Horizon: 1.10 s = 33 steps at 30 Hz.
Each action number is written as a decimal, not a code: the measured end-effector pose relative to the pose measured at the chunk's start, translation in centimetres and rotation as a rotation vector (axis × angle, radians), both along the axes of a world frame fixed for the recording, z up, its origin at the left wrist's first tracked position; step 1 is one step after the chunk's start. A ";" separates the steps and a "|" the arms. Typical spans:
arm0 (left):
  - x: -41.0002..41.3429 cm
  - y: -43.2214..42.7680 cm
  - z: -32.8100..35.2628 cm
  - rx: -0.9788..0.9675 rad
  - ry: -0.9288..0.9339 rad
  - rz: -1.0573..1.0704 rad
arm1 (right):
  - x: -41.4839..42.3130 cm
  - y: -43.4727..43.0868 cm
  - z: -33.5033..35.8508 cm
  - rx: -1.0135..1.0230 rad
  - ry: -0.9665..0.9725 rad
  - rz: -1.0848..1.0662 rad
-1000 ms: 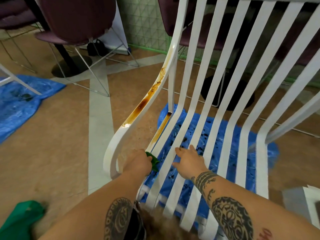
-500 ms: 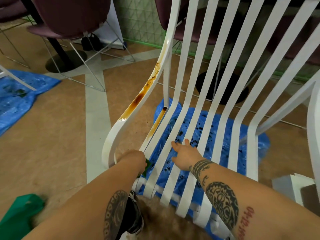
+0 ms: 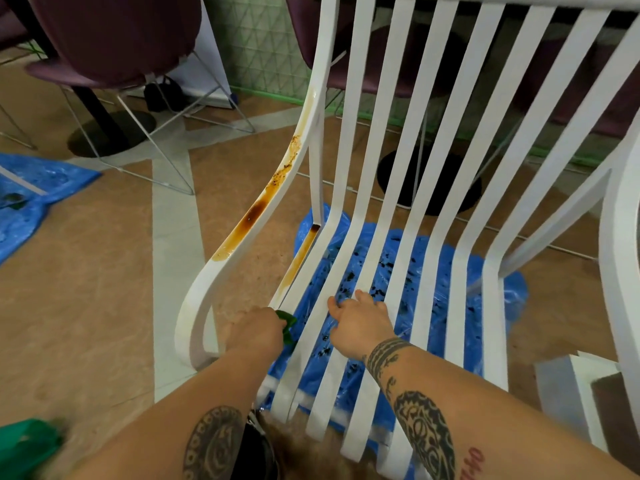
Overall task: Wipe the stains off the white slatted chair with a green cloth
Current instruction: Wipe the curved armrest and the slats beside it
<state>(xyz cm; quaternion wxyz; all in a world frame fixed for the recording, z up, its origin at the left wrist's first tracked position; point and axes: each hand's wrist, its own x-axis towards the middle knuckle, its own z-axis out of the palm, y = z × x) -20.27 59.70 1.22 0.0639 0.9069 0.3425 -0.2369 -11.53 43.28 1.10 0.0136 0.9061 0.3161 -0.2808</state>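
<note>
The white slatted chair (image 3: 427, 216) fills the middle of the view. A brown stain (image 3: 258, 211) runs down its left armrest, and another brown streak (image 3: 301, 252) lies along the leftmost seat slat. My left hand (image 3: 254, 329) grips a green cloth (image 3: 287, 325) against the front end of that stained slat; only a bit of cloth shows past the fingers. My right hand (image 3: 360, 322) rests on the seat slats a little to the right, fingers spread and straight.
A blue plastic sheet (image 3: 388, 271) with dark spots lies under the chair. Another blue sheet (image 3: 31, 192) lies at the left. Purple chairs (image 3: 114, 39) on wire legs stand behind. A green object (image 3: 24, 448) sits at the bottom left, a white box (image 3: 568, 386) at the right.
The view has shifted slightly. My left hand with the cloth slid back and forth a little along the front of the leftmost seat slat. My right hand stays on the slats.
</note>
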 end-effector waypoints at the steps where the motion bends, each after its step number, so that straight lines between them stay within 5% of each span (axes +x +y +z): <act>1: 0.6 0.1 -0.2 -0.006 -0.012 0.015 | 0.4 -0.1 0.1 0.021 -0.063 0.009; 8: 7.5 1.4 -3.4 -0.005 -0.117 0.049 | 5.6 1.0 -0.7 0.331 -0.112 -0.265; 18: 18.8 2.1 -4.6 -0.057 -0.264 -0.031 | 7.7 1.4 -4.3 0.430 -0.422 -0.136; 33: 20.4 2.3 -4.3 -0.330 -0.537 0.351 | 13.4 1.9 -1.2 0.438 0.075 -0.360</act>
